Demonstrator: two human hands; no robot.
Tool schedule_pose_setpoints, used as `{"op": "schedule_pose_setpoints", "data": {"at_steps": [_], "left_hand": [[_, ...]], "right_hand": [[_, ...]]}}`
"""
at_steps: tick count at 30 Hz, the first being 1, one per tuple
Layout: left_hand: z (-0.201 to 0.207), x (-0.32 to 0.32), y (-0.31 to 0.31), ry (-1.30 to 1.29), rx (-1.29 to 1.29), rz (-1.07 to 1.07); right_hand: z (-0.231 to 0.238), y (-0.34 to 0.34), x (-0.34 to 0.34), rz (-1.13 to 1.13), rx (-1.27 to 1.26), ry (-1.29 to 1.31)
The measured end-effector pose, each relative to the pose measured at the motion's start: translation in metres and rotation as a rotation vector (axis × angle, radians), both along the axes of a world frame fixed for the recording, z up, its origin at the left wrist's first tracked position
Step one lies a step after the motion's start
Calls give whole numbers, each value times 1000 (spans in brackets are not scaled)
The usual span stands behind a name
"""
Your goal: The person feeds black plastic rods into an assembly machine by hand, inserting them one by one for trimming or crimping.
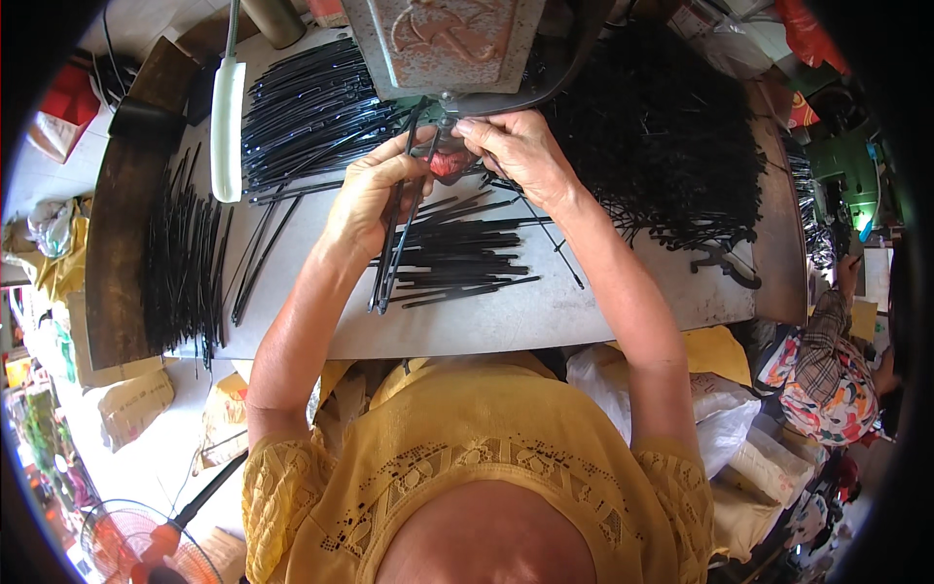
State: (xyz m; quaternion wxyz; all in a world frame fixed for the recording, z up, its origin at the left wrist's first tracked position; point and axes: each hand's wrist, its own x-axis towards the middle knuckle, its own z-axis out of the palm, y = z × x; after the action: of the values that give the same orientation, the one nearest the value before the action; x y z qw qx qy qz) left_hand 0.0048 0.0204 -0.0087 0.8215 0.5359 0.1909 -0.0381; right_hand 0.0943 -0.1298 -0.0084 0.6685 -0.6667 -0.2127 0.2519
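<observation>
Rods [394, 234], a thin black bundle, are clamped in the left hand [368, 190], their long axis running from the press [443, 44] at the far side down toward the person, lower ends hanging free over the table [545, 311]. Right hand [520, 151] sits just beside the left and nearer the press, fingers pinched together at the rods' upper tips under the press head. Loose rods [457, 258] lie crosswise on the table below both hands, with bigger piles at left [311, 107] and right [671, 136].
</observation>
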Motion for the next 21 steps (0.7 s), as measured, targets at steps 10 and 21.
{"op": "schedule_pose_setpoints", "data": {"at_steps": [10,21], "left_hand": [[2,-2,-2,-13,23,11],[4,-1,-5,-4,103,23]], "right_hand": [[-4,3,-1,-3,27,0],[-5,5,-3,-30,19,-38]]}}
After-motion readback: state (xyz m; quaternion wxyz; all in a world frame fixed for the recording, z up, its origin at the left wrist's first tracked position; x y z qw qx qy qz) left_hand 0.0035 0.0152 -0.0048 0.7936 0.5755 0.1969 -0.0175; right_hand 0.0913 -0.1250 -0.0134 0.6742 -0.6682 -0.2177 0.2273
